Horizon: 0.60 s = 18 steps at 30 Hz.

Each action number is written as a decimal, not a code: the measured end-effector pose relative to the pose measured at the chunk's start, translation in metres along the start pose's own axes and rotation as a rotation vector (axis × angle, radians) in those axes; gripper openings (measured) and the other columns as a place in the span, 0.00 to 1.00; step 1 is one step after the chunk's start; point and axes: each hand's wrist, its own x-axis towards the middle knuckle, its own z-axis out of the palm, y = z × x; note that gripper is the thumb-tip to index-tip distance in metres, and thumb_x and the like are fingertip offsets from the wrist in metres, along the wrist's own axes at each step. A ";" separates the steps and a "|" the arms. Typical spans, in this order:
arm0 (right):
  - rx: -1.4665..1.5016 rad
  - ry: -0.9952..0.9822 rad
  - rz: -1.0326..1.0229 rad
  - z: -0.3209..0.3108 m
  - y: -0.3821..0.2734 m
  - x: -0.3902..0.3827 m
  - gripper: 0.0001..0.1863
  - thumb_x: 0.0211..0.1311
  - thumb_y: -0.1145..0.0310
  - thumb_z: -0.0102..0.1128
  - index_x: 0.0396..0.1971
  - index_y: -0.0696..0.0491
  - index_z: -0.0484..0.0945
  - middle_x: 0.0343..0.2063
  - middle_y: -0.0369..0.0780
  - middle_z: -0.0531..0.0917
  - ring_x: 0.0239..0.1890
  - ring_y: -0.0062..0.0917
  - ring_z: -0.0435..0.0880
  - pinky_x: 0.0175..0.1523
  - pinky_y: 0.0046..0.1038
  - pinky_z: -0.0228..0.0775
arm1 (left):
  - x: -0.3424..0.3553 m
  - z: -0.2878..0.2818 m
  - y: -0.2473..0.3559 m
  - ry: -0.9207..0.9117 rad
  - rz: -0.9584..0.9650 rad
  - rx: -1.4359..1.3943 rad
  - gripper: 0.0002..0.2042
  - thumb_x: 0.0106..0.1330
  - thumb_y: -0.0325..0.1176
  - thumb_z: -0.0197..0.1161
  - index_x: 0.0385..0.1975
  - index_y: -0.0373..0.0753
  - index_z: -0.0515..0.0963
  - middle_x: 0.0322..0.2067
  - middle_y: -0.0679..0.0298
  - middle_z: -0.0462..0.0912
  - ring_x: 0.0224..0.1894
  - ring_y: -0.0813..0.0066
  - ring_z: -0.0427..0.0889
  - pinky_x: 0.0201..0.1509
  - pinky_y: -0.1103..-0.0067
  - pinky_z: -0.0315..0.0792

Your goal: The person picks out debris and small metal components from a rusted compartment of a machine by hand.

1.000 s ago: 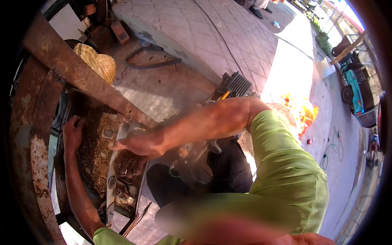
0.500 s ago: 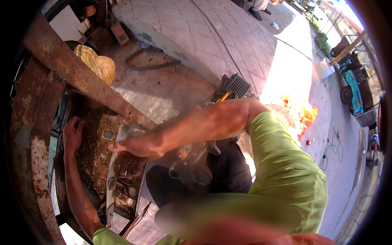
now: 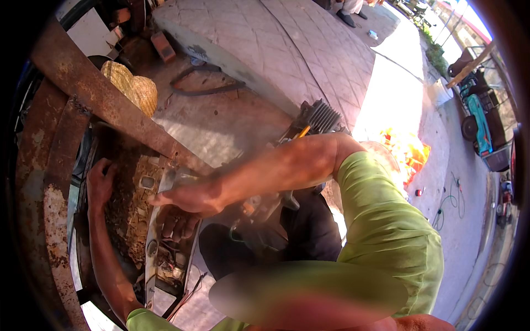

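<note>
My left hand [image 3: 100, 183] is at the left side of a rusty metal trough [image 3: 144, 182], its fingers curled inward. What they hold, if anything, is hidden. Brown, flaky debris [image 3: 122, 220] covers the trough's bottom beside that forearm. My right hand [image 3: 190, 203] reaches across from the right and is closed over a pale metal rail [image 3: 150, 251] along the trough's right side. Its thumb points left over the rail, while the other fingers bend down into the narrow channel on the right. Wires and small parts [image 3: 172, 267] lie in that channel below the fingers.
Rusty beams [image 3: 105, 96] cross above the trough. A finned engine part [image 3: 323, 117] stands past my right forearm. A straw hat [image 3: 130, 88], a brick [image 3: 163, 46] and a black hose [image 3: 207, 88] lie beyond. Orange cloth [image 3: 408, 154] is at right; another person's feet [image 3: 346, 17] show far off.
</note>
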 end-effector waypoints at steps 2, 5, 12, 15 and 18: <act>0.009 0.005 0.004 0.000 0.003 0.003 0.36 0.71 0.40 0.38 0.46 0.65 0.72 0.33 0.49 0.84 0.33 0.35 0.88 0.36 0.31 0.82 | -0.001 0.000 0.000 0.006 -0.003 -0.002 0.08 0.65 0.32 0.60 0.34 0.32 0.75 0.29 0.50 0.77 0.32 0.50 0.77 0.38 0.66 0.70; 0.022 0.014 0.010 0.001 0.002 0.004 0.36 0.71 0.40 0.39 0.47 0.65 0.72 0.33 0.49 0.84 0.33 0.35 0.87 0.36 0.31 0.82 | -0.001 0.000 -0.002 0.016 0.011 0.009 0.08 0.65 0.32 0.60 0.34 0.32 0.75 0.29 0.50 0.77 0.32 0.51 0.77 0.38 0.67 0.70; 0.019 -0.004 0.018 0.000 0.000 -0.001 0.36 0.71 0.40 0.39 0.46 0.65 0.72 0.33 0.48 0.84 0.32 0.34 0.87 0.36 0.31 0.82 | 0.001 0.000 0.005 -0.004 -0.003 0.002 0.07 0.64 0.30 0.61 0.34 0.32 0.76 0.29 0.50 0.78 0.32 0.51 0.78 0.38 0.67 0.70; 0.009 0.000 0.011 -0.002 -0.001 -0.002 0.37 0.71 0.39 0.39 0.46 0.65 0.72 0.33 0.48 0.84 0.33 0.34 0.87 0.36 0.31 0.81 | 0.002 0.000 0.004 -0.004 0.033 0.002 0.07 0.62 0.29 0.61 0.35 0.32 0.77 0.30 0.50 0.79 0.34 0.53 0.79 0.39 0.68 0.71; -0.034 0.017 0.015 0.001 -0.004 -0.002 0.37 0.71 0.39 0.38 0.46 0.65 0.72 0.33 0.48 0.84 0.33 0.34 0.87 0.36 0.31 0.81 | -0.003 0.000 0.005 -0.015 0.021 -0.052 0.06 0.60 0.26 0.61 0.35 0.32 0.78 0.31 0.52 0.81 0.36 0.57 0.81 0.41 0.70 0.72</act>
